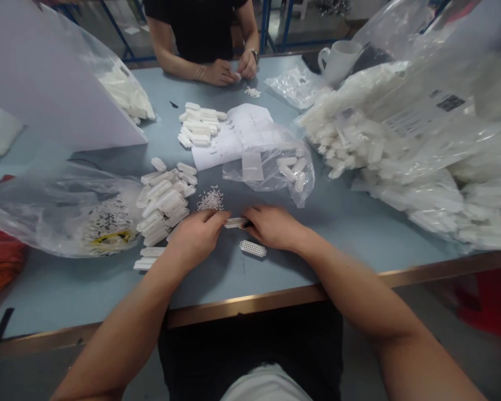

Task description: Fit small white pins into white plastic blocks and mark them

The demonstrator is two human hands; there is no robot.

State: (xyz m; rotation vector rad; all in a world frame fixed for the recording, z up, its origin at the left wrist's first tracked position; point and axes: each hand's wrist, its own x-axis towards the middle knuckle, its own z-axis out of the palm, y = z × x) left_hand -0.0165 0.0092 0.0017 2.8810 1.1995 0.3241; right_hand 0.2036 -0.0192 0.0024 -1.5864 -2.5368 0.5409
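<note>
My left hand (196, 236) and my right hand (273, 227) meet over the blue-grey table top (217, 284). Between them, a white plastic connector housing (235, 223) is pinched at its left end by my left fingertips. My right fingers close on a small dark item (247, 224) at its other end, too hidden to identify. A second perforated housing (253, 249) lies just below my hands. Beyond my left hand are a heap of white connector housings (162, 203) and a small pile of tiny white pieces (211, 200).
A co-worker's hands (229, 69) rest at the far side, near more housings (198, 125) and a paper sheet (234, 133). Plastic bags (62, 211) (275, 167) lie about, with bulging bags of white parts (401, 139) at right. A white mug (338, 61) stands behind them.
</note>
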